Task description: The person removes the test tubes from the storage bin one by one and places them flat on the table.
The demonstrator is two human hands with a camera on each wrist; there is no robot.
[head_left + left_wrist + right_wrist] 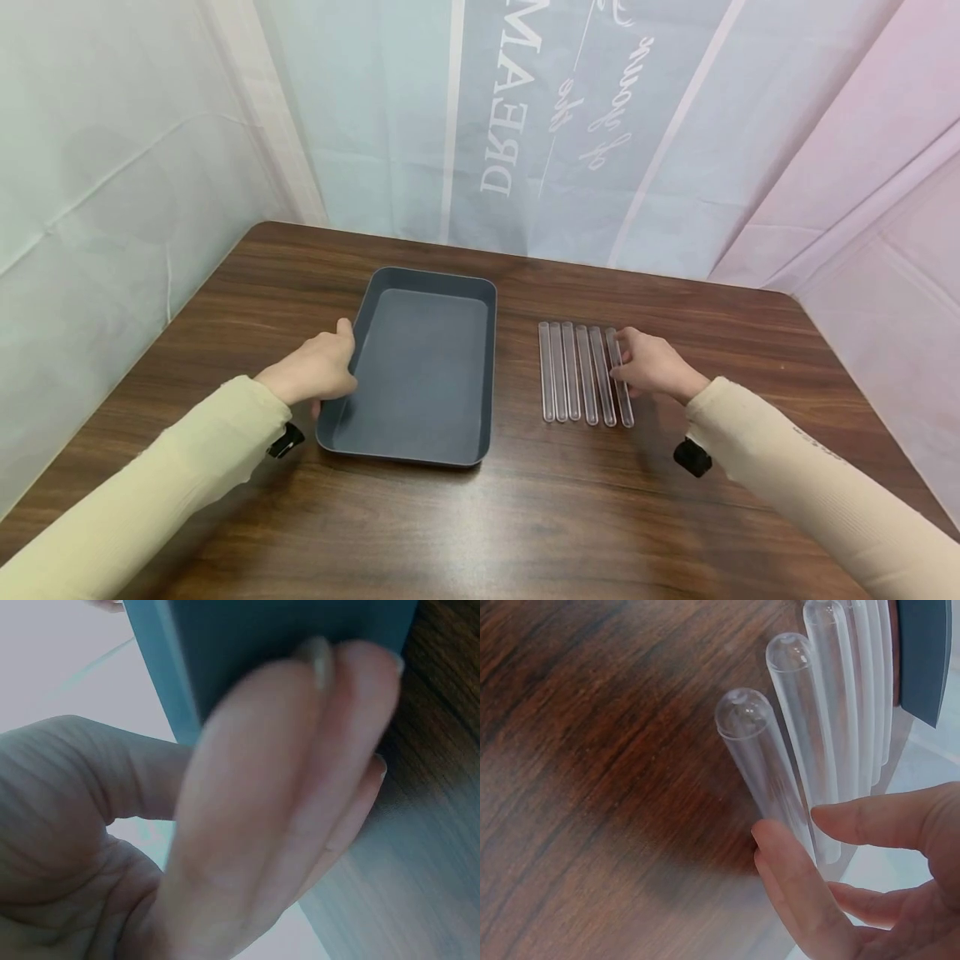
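Observation:
A dark blue-grey tray [427, 367] lies empty at the middle of the wooden table [525, 517]. My left hand [337, 362] holds its left rim, thumb over the edge. In the left wrist view its fingers [300, 787] press flat against the tray's outer wall [285, 630]. To the tray's right, several clear test tubes [577, 371] lie side by side. My right hand [624, 360] is at the rightmost tube [626, 410]. In the right wrist view thumb and forefinger [780, 859] pinch that tube [761, 765], which still lies on the wood.
White and pale pink sheets [675, 125] close in the table on the left, back and right. Bare wood runs along the front of the table and to the right of the tubes. The tray's corner [922, 652] shows beyond the tubes in the right wrist view.

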